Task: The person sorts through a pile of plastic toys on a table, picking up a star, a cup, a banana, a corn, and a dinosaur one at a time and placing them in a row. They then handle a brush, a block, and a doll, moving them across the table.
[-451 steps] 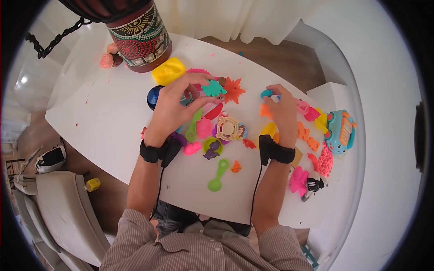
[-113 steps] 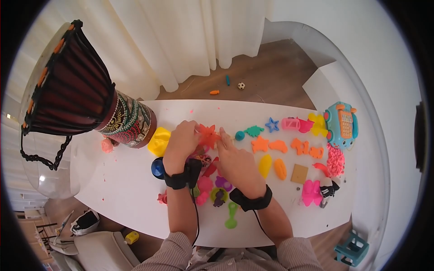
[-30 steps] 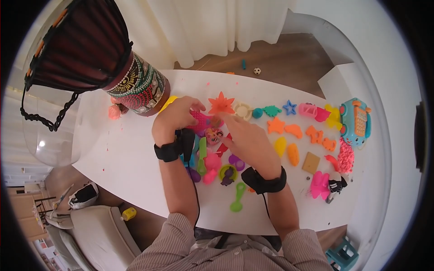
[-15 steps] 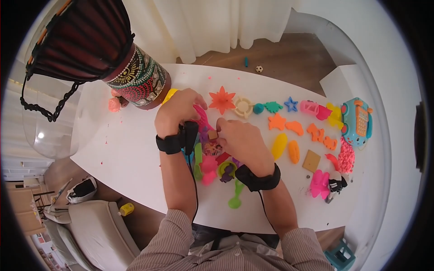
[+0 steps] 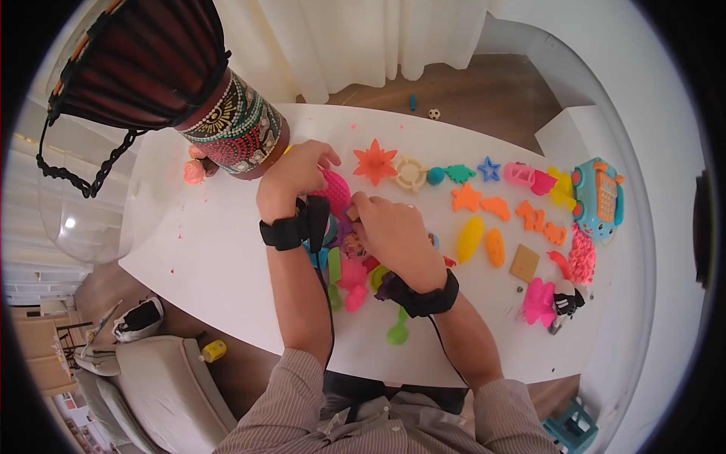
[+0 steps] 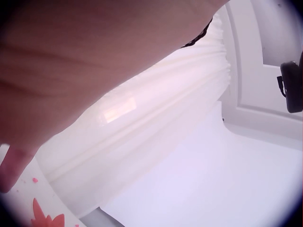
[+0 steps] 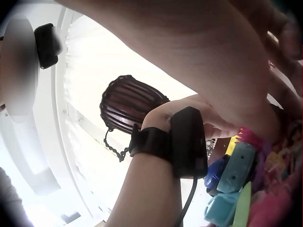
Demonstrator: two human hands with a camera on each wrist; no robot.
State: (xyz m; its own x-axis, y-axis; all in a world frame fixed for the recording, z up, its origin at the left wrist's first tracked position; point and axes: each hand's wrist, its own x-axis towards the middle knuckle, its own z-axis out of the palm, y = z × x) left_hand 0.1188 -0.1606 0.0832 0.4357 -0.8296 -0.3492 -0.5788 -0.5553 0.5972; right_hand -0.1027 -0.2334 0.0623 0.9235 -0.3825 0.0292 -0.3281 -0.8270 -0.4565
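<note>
A small brown block (image 5: 353, 213) shows at the fingertips of my right hand (image 5: 397, 234), whose curled thumb and finger pinch it above the toy pile. My left hand (image 5: 295, 175) is over the pile's far left side, right against a bright pink dotted oval piece (image 5: 333, 191). Its lower fingers are hidden, so I cannot tell whether they grip that piece. Under the hands lie a pink scalloped shape (image 5: 353, 272) and a green spoon (image 5: 334, 268). In the right wrist view, a teal piece (image 7: 236, 168) and a blue one (image 7: 215, 172) lie near the left hand.
Toy shapes stand in rows on the right: a red flower (image 5: 376, 163), a beige ring (image 5: 410, 174), a blue star (image 5: 489, 169), an orange star (image 5: 466, 198) and a yellow oval (image 5: 470, 240). A toy phone (image 5: 597, 200) marks the right end. A drum (image 5: 246, 129) stands back left.
Since the first frame, the red flower, beige ring and other shapes have left the pile for the rows. Lately the right hand moved left with the brown block; the pink oval changed its tilt.
</note>
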